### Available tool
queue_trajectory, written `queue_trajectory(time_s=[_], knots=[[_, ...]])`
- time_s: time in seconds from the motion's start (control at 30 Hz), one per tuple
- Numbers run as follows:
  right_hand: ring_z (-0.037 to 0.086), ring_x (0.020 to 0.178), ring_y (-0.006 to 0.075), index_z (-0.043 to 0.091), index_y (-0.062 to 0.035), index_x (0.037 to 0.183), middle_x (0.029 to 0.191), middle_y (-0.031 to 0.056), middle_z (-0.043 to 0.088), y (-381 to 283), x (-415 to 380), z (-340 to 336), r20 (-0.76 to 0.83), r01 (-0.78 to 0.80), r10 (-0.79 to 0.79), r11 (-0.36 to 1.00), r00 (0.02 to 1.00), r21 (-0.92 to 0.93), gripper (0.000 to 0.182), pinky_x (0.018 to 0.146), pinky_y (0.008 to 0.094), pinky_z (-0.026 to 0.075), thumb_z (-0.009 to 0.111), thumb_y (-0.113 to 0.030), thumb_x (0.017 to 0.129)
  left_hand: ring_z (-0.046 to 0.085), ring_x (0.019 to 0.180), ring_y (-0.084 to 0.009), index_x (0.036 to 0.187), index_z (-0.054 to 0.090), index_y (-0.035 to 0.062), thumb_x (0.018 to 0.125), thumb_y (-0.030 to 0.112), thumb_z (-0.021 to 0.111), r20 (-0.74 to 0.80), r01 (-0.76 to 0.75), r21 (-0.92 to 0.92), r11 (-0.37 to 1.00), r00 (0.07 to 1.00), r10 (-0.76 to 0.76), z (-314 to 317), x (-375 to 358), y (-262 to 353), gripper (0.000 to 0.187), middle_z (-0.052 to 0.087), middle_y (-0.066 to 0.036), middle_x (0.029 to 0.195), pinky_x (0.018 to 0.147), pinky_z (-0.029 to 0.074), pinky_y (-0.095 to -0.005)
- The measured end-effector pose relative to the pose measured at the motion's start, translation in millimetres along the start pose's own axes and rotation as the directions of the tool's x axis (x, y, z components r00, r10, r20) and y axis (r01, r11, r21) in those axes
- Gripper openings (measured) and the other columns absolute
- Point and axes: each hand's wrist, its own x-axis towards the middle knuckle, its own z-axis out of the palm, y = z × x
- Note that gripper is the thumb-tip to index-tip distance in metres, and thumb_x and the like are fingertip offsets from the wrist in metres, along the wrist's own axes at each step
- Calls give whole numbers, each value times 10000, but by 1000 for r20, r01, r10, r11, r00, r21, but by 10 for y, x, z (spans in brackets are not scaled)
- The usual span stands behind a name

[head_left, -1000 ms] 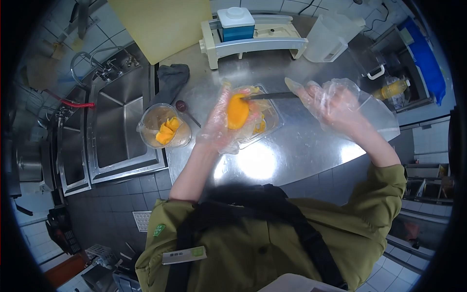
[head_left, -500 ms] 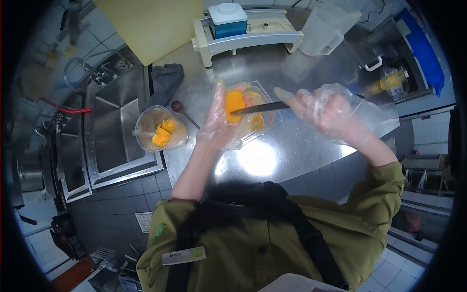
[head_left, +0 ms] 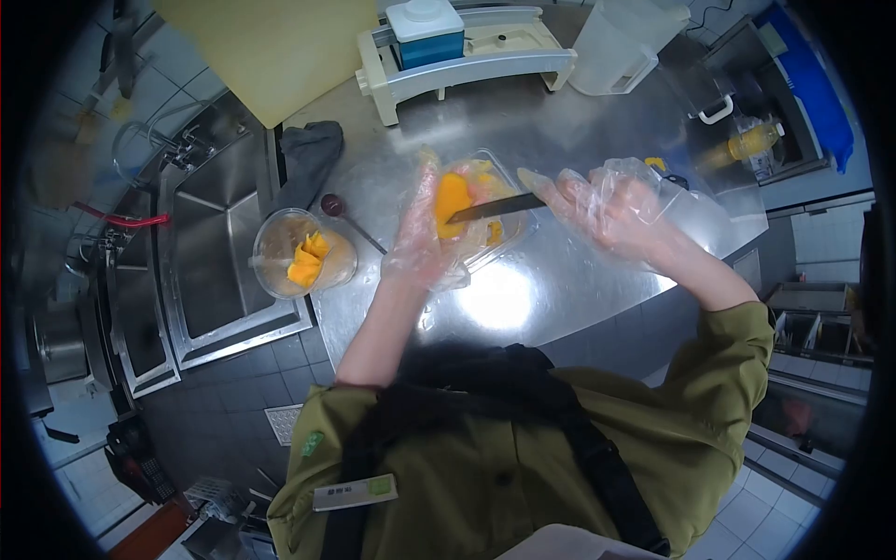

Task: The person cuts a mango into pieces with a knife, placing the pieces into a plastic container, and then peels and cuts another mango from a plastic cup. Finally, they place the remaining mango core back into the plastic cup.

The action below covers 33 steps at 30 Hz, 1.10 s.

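My left hand [head_left: 415, 243], in a clear plastic glove, cradles a piece of peeled mango [head_left: 454, 198] over a clear rectangular tub [head_left: 528, 229]. Yellow-orange scraps lie in the tub, partly hidden by the hand. In my gloved right hand [head_left: 611, 210] is a knife [head_left: 501, 206], its dark blade pointing left with the tip against the mango. A clear round container [head_left: 337, 273] with mango peels [head_left: 308, 262] stands left of my left hand. Between them lies a long-handled measuring spoon [head_left: 333, 204].
Sinks [head_left: 224, 252] lie to the left, with a grey cloth [head_left: 313, 154] at the edge. A yellow cutting board [head_left: 266, 56], a cream slicer-like frame with a blue-and-white box [head_left: 427, 42], and a translucent jug [head_left: 611, 56] stand behind. A yellow bottle [head_left: 754, 142] is at right.
The knife and my right hand have shifted slightly, with the tip still at the mango. The whole view has moved a little. Both hands keep their holds.
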Motion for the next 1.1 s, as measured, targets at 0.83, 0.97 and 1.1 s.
queue_trajectory(time_s=[0.83,0.97,1.1], knots=[[578,625,268,534,-53,1080,757,119,566,-223,181,-210,254,-420,339,792,906,442,398,532,359,473,545,-22,683,464,979,-144,1294,316,43,957,396,217,200,-609,392,689,788,583,-245,84,-119,498,507,-64,1017,927,340,-285],[565,595,237,492,-86,1191,752,87,555,-271,125,-139,281,-394,301,837,911,381,491,496,334,464,518,-1,708,464,990,-147,1290,319,63,947,424,230,201,-563,383,732,824,529,-134,10,-33,507,490,-58,1041,923,350,-285],[556,568,218,501,-95,1190,724,72,549,-255,41,-62,247,-407,331,827,911,389,492,475,325,459,509,1,708,463,1012,-154,1306,294,82,929,460,256,221,-526,255,811,848,481,-134,-8,6,535,460,-44,1049,916,376,-286]])
